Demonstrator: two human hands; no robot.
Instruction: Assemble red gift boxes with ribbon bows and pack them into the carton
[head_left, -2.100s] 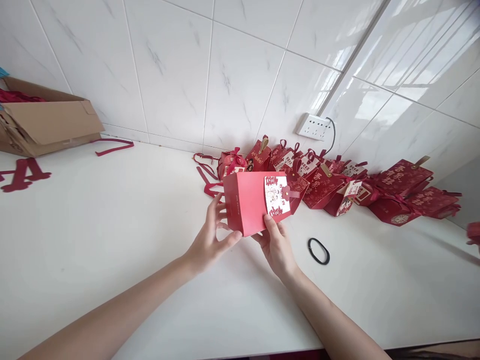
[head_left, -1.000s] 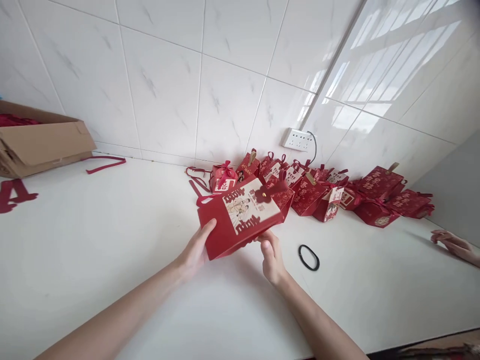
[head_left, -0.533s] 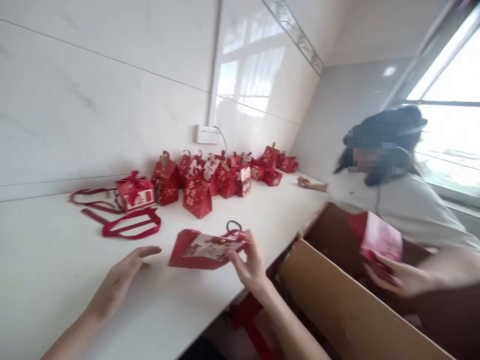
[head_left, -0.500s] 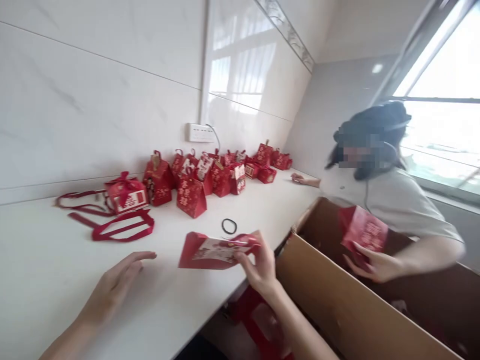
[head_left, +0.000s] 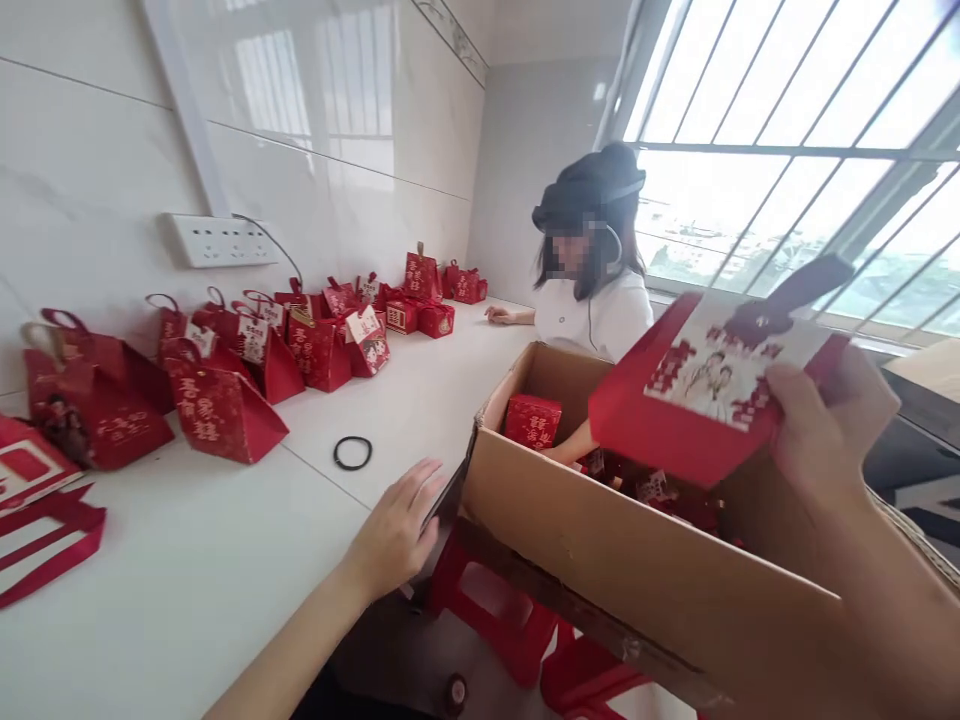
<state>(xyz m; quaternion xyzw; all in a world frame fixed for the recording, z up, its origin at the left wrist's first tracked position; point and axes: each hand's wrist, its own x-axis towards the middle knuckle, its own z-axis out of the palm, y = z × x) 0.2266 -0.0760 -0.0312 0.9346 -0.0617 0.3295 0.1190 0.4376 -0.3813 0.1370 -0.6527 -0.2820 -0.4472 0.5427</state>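
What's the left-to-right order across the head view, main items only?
Red ribbon loop → wall socket strip → black ring → left hand → small red box standing inside the cardboard carton → held red gift box → right hand gripping its right end.

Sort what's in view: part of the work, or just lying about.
Seemingly in the work:
- red gift box in the right hand
- cardboard carton
- red boxes along the wall

Just about:
- black loop
- socket strip
- red stool
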